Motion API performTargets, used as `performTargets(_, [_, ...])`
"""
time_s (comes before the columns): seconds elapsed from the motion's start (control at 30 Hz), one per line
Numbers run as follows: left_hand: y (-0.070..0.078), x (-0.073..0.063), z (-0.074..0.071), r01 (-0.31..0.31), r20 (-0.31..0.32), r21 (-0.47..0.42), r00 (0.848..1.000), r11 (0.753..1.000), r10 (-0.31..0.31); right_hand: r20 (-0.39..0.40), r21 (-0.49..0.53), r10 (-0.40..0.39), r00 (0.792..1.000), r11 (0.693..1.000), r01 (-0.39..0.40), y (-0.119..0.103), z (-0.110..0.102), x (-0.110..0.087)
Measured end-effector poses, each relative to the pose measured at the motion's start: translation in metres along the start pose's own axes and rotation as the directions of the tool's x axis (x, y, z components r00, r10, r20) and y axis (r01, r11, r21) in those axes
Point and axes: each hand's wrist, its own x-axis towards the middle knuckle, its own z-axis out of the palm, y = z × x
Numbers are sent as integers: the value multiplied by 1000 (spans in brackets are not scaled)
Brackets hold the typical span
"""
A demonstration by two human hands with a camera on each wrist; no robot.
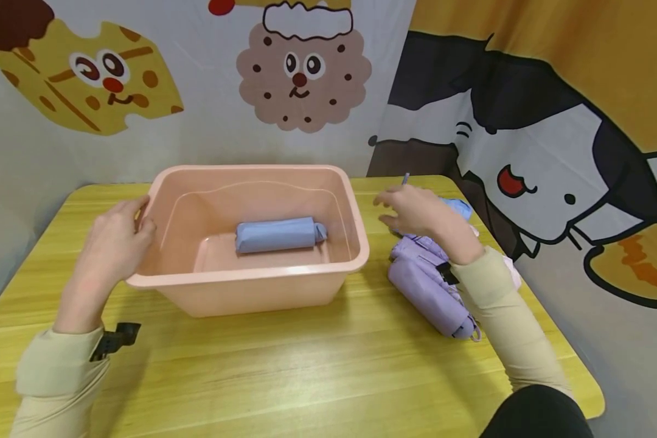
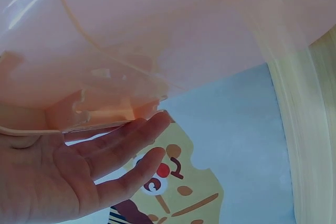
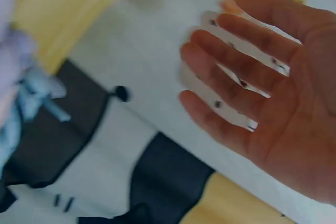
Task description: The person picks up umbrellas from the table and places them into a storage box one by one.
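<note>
A pink plastic tub (image 1: 263, 292) stands on the table, and a folded blue umbrella (image 1: 276, 236) lies on its floor. At the tub's left rim is my left hand (image 1: 112, 240); its thumb lies over the rim, and its fingers (image 2: 131, 150) reach along the outside. My right hand (image 1: 416, 210) hovers to the right of the tub, its fingers spread and loosely bent with nothing in them. Beneath and beside that forearm lies a folded purple umbrella (image 1: 429, 295) with a wrist loop. Light-blue fabric (image 1: 457, 208) shows behind the right wrist, mostly hidden.
Pale pink fabric (image 1: 511, 272) peeks out past the right sleeve near the table's right edge. The wooden table (image 1: 285, 377) meets a cartoon-printed curtain (image 1: 208, 140) at its back and right. A dark rounded object (image 1: 539, 417) sits at the lower right.
</note>
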Motion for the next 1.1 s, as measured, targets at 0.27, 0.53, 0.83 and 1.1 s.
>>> performTargets(0.27, [-1,0,-3,-7,-10,0,1000,1000,7,240,51,21,971,998,-34,21,48,-30])
performTargets(0.53, [0,0,-2,-14,-1,-2,1000,1000,14,298,28,102,949,993,-116,17,79,-33])
performTargets(0.83, [1,1,-2,-6,5,0,1000,1000,6,251,-118,157,955,984,-130,5,96,-29])
performTargets(1.1, [1,0,-2,-4,6,0,1000,1000,4,326,-149,165,931,981,-122,2,97,-23])
